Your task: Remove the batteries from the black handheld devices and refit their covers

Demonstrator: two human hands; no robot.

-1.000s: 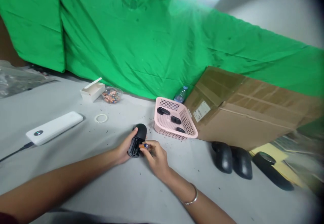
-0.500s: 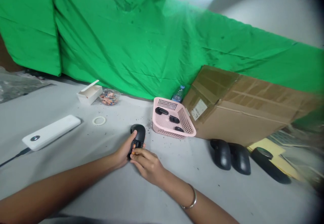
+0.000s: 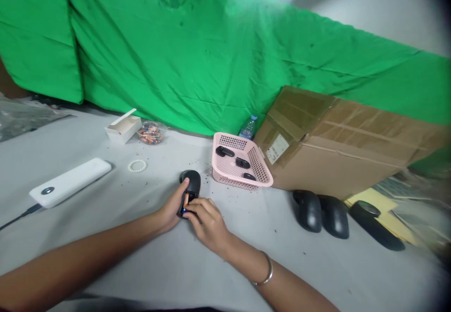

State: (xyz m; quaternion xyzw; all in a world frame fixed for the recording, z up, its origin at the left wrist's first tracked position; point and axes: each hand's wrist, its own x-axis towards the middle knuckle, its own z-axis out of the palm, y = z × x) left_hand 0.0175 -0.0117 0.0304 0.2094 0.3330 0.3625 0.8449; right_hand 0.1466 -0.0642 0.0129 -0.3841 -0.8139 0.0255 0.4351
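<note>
The left hand [image 3: 172, 207] is gripping a black computer mouse [image 3: 190, 186], its fingers closed around the body, and the mouse is standing tilted on the grey table covering [image 3: 116, 251] at the centre of the work area, with its open battery compartment facing the person. A battery [image 3: 185, 203] with an orange band is sitting in that compartment. The right hand [image 3: 207, 223] is curling over the lower end of the mouse, its fingers [image 3: 202, 204] bent and almost closed and touching the battery area; inspection cannot establish whether they have hold of the battery itself. A metal bangle [image 3: 263, 269] is encircling the right wrist. Just beyond the mouse, a pink plastic basket [image 3: 229, 136] is holding three small black objects. A clear bag of batteries [image 3: 151, 133] and a white carton [image 3: 122, 128] are lying farther back, a white bead bracelet [image 3: 136, 165] is resting near them, and a white power bank [image 3: 68, 183] with a black cable [image 3: 17, 216] is lying to the left. Two black mice [image 3: 308, 211] are resting to the right beside a cardboard box [image 3: 338, 161], which is leaning against a green cloth [image 3: 176, 53] near a water bottle [image 3: 249, 128].
</note>
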